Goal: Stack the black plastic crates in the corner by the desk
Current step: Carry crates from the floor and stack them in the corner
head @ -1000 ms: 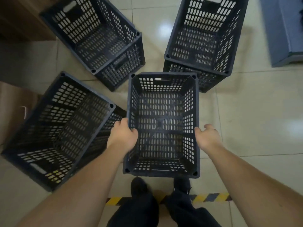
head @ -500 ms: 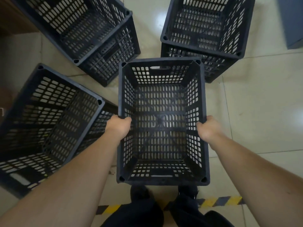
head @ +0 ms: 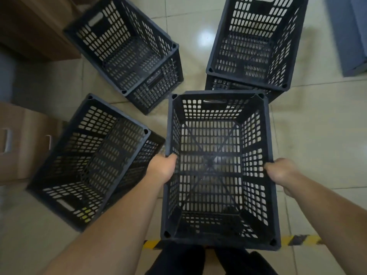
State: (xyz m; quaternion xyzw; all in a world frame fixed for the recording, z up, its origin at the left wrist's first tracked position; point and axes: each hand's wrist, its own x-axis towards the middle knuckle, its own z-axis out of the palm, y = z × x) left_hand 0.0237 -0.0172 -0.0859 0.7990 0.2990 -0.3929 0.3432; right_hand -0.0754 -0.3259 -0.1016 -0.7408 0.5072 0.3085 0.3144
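Between both hands: black crate (head: 218, 171), left hand (head: 161, 170) and right hand (head: 280, 172) gripping opposite side rims.

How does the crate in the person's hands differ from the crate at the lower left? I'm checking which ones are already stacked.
The held crate is gripped on its long rims by the left hand and right hand; the lower-left crate is untouched. The held crate looks single and square to the view; the lower-left crate sits skewed, apparently on another crate beneath. Both are black, perforated and empty.
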